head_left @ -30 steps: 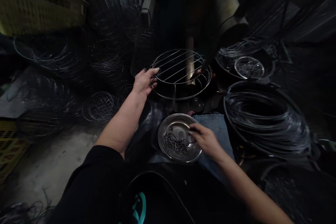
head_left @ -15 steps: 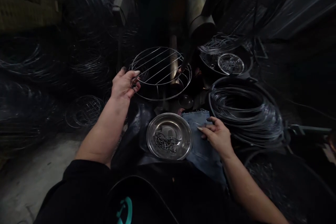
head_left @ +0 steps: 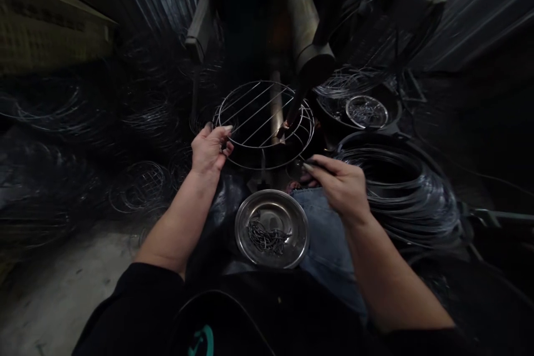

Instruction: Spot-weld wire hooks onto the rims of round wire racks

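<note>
My left hand pinches the left rim of a round wire rack, which has parallel crossbars and a second ring below. The rack sits around the lower metal post of a machine, under its copper-coloured tip. My right hand is closed, thumb against fingers, on a thin short piece of wire that points toward the rack's front right edge. Whether the wire touches the rack I cannot tell. Between my forearms, a steel bowl holds many short bent wire pieces.
A large coil of wire lies in a tub at right. Behind it, another tub holds a small dish of metal pieces. The machine's thick cylindrical arm hangs ahead. Stacked wire rings and a yellowish box stand at left.
My right hand has moved up and forward from beside the bowl to the rack's front right edge, carrying the wire piece. The left hand keeps its hold on the rack; the whole view has shifted slightly.
</note>
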The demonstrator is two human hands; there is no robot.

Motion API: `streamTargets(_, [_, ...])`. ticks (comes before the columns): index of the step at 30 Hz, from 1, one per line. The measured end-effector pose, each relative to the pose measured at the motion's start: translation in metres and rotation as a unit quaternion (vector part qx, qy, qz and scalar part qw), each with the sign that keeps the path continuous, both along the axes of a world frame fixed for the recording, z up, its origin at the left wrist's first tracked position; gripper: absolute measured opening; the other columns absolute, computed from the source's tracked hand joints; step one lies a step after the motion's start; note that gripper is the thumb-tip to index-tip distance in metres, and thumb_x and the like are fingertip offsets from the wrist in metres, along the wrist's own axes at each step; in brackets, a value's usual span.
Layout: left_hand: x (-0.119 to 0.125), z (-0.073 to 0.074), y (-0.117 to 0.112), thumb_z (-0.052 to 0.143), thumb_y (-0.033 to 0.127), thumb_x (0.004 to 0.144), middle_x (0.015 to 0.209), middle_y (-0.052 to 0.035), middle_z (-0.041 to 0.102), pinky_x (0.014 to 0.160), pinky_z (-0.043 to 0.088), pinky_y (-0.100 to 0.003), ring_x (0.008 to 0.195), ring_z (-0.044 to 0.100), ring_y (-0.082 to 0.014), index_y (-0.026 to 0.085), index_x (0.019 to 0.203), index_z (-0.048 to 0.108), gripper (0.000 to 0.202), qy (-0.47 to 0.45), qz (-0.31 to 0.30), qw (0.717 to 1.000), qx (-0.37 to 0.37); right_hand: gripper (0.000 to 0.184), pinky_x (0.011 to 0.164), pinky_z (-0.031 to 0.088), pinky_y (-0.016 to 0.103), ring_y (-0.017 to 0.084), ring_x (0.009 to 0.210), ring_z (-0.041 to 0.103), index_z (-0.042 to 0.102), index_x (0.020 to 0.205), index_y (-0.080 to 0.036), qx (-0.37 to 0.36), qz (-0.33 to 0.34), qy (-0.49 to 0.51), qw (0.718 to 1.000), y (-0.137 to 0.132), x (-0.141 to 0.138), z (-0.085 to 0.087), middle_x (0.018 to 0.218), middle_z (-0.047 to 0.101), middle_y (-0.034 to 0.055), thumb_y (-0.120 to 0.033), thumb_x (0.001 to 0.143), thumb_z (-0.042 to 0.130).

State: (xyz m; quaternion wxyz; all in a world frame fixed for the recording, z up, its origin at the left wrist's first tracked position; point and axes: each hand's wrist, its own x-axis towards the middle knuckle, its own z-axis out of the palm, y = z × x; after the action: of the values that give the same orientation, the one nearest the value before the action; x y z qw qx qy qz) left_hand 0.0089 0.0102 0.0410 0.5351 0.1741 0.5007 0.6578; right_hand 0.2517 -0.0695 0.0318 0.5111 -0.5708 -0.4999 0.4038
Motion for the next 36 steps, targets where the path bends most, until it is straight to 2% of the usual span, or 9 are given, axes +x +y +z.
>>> streamTargets(2, [0.001, 0.002, -0.002, 0.077, 0.014, 0.047, 0.061, 0.0052, 0.055, 0.044, 0.039, -0.018, 0.054, 0.054, -0.0088, 0.018, 0.072, 0.049, 0.038, 0.012, -0.004, 1.0, 0.012, 0.018, 0.045, 0.047, 0.022, 0.014, 0.049, 0.061, 0.074, 0.084, -0.015, 0.023, 0.007, -0.061, 0.998, 0.018, -0.02, 0.012, 0.06, 0.066, 0.0018, -0.03, 0.074, 0.069])
streamTargets(4, [0.001, 0.002, -0.004, 0.078, 0.015, 0.046, 0.063, 0.0054, 0.055, 0.044, 0.039, -0.018, 0.054, 0.053, -0.0077, 0.018, 0.069, 0.049, 0.038, 0.022, -0.011, 0.999, 0.022, 0.015, 0.044, 0.046, 0.022, 0.013, 0.046, 0.06, 0.074, 0.08, -0.015, 0.035, 0.019, -0.101, 0.994, 0.03, -0.037, 0.017, 0.057, 0.064, 0.001, -0.027, 0.075, 0.065])
streamTargets(9, [-0.001, -0.001, 0.003, 0.08, 0.017, 0.045, 0.066, 0.0058, 0.054, 0.045, 0.039, -0.017, 0.058, 0.055, -0.0078, 0.018, 0.071, 0.05, 0.04, 0.024, -0.016, 0.999, 0.018, 0.018, 0.041, 0.046, 0.022, 0.013, 0.043, 0.059, 0.073, 0.083, -0.014, 0.013, -0.001, -0.047, 0.999, 0.041, -0.056, 0.01, 0.054, 0.063, 0.0004, -0.027, 0.075, 0.063])
streamTargets(16, [-0.003, -0.012, 0.018, 0.082, 0.018, 0.042, 0.066, 0.007, 0.054, 0.044, 0.038, -0.018, 0.056, 0.055, -0.0078, 0.019, 0.077, 0.051, 0.046, 0.006, -0.008, 1.0, -0.003, 0.024, 0.038, 0.047, 0.021, 0.014, 0.047, 0.061, 0.069, 0.083, -0.013, -0.012, -0.055, 0.09, 0.994, 0.036, -0.058, -0.004, 0.059, 0.065, 0.0015, -0.034, 0.071, 0.07])
streamTargets(25, [-0.002, -0.006, 0.03, 0.079, 0.012, 0.044, 0.073, 0.0051, 0.059, 0.045, 0.039, -0.018, 0.062, 0.06, -0.0101, 0.019, 0.087, 0.056, 0.049, 0.001, -0.025, 1.0, -0.008, 0.026, 0.038, 0.047, 0.022, 0.013, 0.045, 0.06, 0.067, 0.084, -0.014, 0.007, -0.087, 0.135, 0.987, 0.038, -0.06, -0.012, 0.064, 0.067, 0.0012, -0.034, 0.069, 0.074])
streamTargets(29, [0.001, -0.003, 0.034, 0.076, 0.009, 0.049, 0.068, 0.0055, 0.057, 0.045, 0.039, -0.018, 0.059, 0.059, -0.0094, 0.018, 0.098, 0.056, 0.054, -0.007, -0.027, 0.999, -0.018, 0.024, 0.037, 0.046, 0.021, 0.01, 0.041, 0.056, 0.067, 0.081, -0.014, 0.011, -0.08, 0.135, 0.987, 0.044, -0.057, -0.014, 0.063, 0.066, 0.0001, -0.033, 0.069, 0.073])
streamTargets(36, [0.003, -0.005, 0.044, 0.075, 0.007, 0.054, 0.065, 0.0053, 0.058, 0.045, 0.037, -0.018, 0.055, 0.059, -0.0106, 0.017, 0.121, 0.049, 0.072, -0.01, -0.029, 0.999, -0.038, 0.022, 0.038, 0.044, 0.019, 0.012, 0.046, 0.061, 0.066, 0.079, -0.014, 0.03, -0.083, 0.136, 0.987, 0.052, -0.055, -0.013, 0.063, 0.065, 0.0001, -0.032, 0.068, 0.073])
